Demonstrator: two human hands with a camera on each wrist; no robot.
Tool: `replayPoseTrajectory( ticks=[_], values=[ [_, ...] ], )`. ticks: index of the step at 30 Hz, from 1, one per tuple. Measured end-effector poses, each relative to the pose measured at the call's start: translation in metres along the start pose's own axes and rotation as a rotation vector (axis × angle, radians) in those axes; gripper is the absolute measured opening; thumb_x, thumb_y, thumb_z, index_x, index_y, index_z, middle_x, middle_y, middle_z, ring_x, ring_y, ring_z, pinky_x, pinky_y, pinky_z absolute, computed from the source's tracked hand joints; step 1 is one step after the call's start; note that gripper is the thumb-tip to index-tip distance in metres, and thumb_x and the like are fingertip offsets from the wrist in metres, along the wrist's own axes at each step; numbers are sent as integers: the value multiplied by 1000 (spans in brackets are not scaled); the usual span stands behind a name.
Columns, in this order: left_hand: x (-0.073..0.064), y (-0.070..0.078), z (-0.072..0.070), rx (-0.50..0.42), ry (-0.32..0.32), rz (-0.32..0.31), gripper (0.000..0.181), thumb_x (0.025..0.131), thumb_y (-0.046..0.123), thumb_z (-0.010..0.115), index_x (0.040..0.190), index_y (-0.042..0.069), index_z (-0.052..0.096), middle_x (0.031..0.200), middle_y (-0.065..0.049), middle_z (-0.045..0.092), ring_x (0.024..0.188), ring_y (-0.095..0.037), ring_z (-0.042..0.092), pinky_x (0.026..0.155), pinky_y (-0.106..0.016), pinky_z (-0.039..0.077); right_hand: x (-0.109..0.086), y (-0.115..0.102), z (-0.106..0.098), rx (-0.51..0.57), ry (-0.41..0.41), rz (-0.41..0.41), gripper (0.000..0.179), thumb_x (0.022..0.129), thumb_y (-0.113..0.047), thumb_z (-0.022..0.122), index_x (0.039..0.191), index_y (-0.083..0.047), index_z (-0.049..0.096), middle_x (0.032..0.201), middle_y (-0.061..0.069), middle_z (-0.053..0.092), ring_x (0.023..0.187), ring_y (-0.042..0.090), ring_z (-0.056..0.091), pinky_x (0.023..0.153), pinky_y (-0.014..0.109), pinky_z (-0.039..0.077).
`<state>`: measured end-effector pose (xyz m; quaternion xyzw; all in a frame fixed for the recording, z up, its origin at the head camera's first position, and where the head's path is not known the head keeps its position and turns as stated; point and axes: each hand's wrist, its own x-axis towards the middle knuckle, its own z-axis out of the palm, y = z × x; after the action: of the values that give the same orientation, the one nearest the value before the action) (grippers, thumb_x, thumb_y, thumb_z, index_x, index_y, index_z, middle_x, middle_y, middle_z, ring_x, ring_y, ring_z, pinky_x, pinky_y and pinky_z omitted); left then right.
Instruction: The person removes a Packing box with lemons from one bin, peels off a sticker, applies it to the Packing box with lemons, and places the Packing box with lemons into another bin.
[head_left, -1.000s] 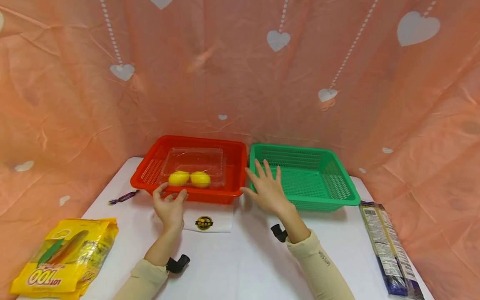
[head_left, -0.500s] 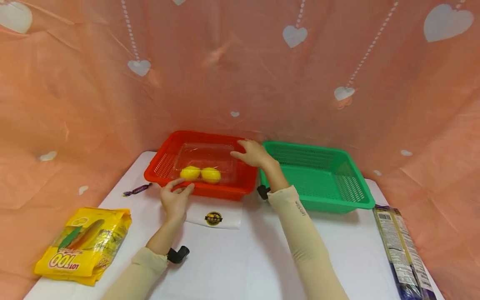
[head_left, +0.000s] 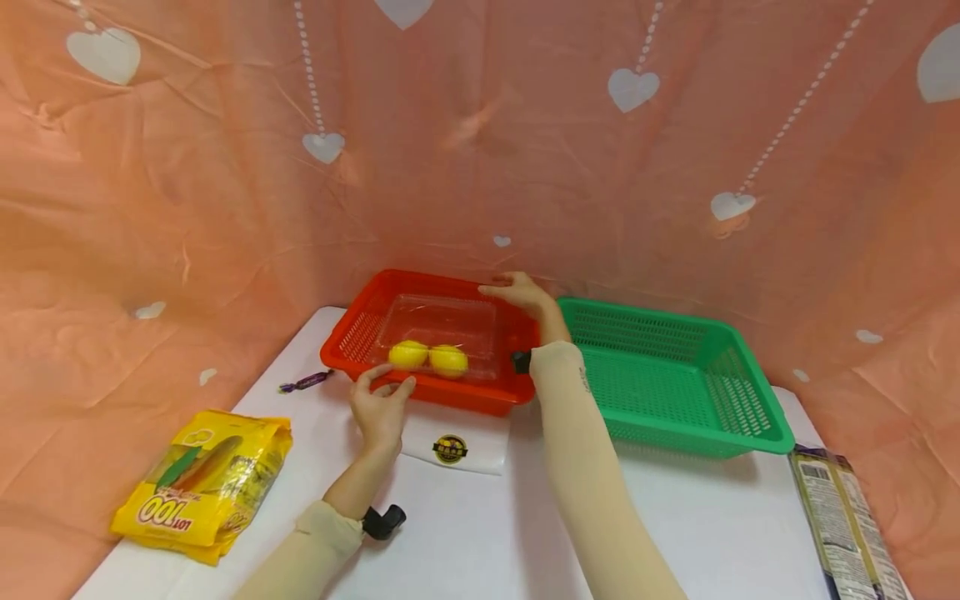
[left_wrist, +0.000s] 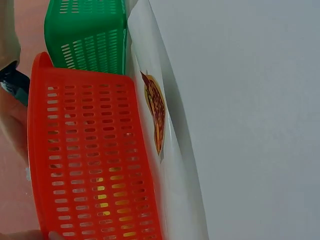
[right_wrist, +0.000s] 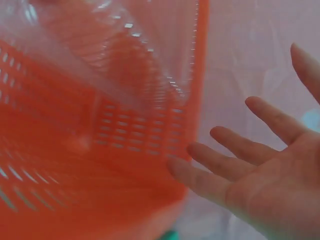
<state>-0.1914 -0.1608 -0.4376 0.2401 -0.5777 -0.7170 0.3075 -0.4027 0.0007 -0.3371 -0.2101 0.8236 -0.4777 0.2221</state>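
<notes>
A red plastic basket (head_left: 517, 393) holds a clear plastic box (head_left: 442, 321) and two yellow lemon-like fruits, one fruit (head_left: 408, 354) beside another fruit (head_left: 449, 362). At the basket's front rim is my left hand (head_left: 378, 417), thumb and fingers apart and loosely bent. Its fingertips (left_wrist: 53, 235) show at the rim in the left wrist view; how firmly they touch cannot be told. My right hand (head_left: 522, 293) reaches to the far right corner of the same basket. In the right wrist view, its straight, spread fingers (right_wrist: 235, 150) point at the rim, holding nothing.
Beside the red basket, to the right, stands a green basket (head_left: 772, 433). A white sheet with a round logo (head_left: 450, 450) lies in front. At left are a yellow snack bag (head_left: 202, 487) and a purple-wrapped candy (head_left: 307, 382); at right, a long packet (head_left: 847, 525).
My right hand has moved left and away from me, from over the green basket's near corner to the red basket's far right corner. The left hand stays at the front rim. The head view has shifted.
</notes>
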Motion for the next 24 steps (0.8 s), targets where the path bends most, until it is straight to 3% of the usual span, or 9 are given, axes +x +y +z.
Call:
replayPoseTrajectory(
  ticks=[4,11,16,24],
  values=[
    [-1,0,-1,12,20,7,41,81,-13,72,119,-12,56,129,-21,40,74,-10,59,60,-13,52,2,10,4,40,-1,49,60,98,-27,64,150,-7,42,146,14,47,133,33,43,110,52,39],
    [0,0,0,21,12,-11,41,83,-11,72,120,-11,56,130,-20,38,78,-15,59,62,-14,53,3,22,12,56,2,193,77,93,-32,70,155,-9,29,152,14,34,136,33,37,106,51,43],
    [1,0,0,16,11,-28,42,83,-12,72,121,-10,55,132,-19,39,79,-15,59,64,-15,54,9,28,17,118,-5,202,79,93,-29,71,156,-9,27,151,15,36,134,34,41,104,50,46],
    [1,-1,0,6,6,-25,41,83,-12,71,121,-11,55,131,-20,41,80,-15,58,65,-17,55,12,39,18,90,-28,187,75,94,-24,70,156,-8,30,152,16,35,136,35,37,108,49,42]
  ],
)
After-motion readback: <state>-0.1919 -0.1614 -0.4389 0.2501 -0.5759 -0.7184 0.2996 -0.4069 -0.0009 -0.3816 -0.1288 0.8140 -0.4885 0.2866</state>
